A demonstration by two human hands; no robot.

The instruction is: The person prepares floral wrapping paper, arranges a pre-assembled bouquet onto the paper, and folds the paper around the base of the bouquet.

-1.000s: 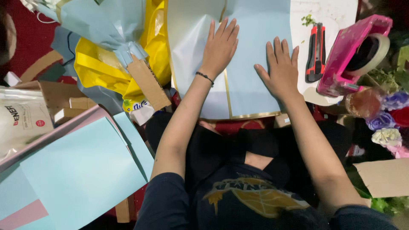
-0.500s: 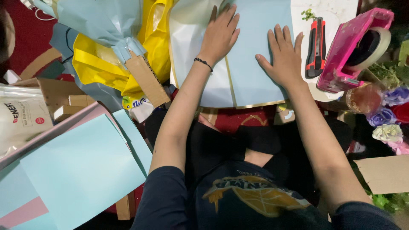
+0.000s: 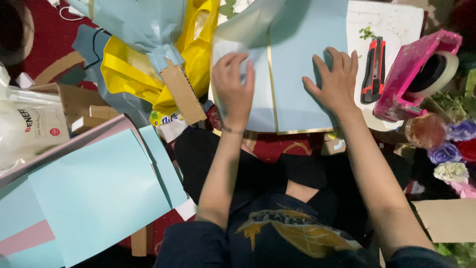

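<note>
Left hand (image 3: 234, 89) sits on the pale blue paper sheet (image 3: 302, 54), its fingers curled and pinching a loose fold of the sheet's left part, which lifts up and away from the fingertips. I see a thin bracelet (image 3: 232, 131) at that wrist. Right hand (image 3: 336, 84) lies flat and open on the same sheet, fingers spread, palm pressing down, gripping nothing. A gold edge line runs down the sheet between the two hands and along the near border below them.

Just right of the right hand I see a red and black box cutter (image 3: 373, 69) lying on a white board (image 3: 391, 25), and beyond it a pink tape dispenser (image 3: 414, 74) holding a roll of tape. Further right and nearer me are artificial flowers (image 3: 453, 149) in purple, red and cream.

Left of the left hand lies crumpled yellow wrap (image 3: 129, 74) under a blue wrapped bundle (image 3: 144, 25). Nearer me on the left, more light blue sheets (image 3: 99, 193) lie stacked.
</note>
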